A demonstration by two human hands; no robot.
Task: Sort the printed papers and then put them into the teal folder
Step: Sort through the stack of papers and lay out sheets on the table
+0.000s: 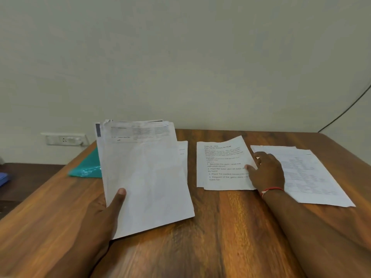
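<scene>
At the far left a wall socket (66, 139) sits low on the wall, and the teal folder (88, 167) lies flat on the table (200, 237), its right part hidden behind the stack of printed papers (144, 177) I hold tilted up. My left hand (104, 213) grips that stack at its lower left corner, thumb on the front. Mid-table lies the garlic sheet (222, 163), on top of another page. My right hand (267, 171) rests at its right edge, thumb on the page; whether the fingers (259, 157) pinch it, I cannot tell. A red thread (272, 190) circles that wrist. Just beside, further right, lie the tabled sheets (317, 177).
</scene>
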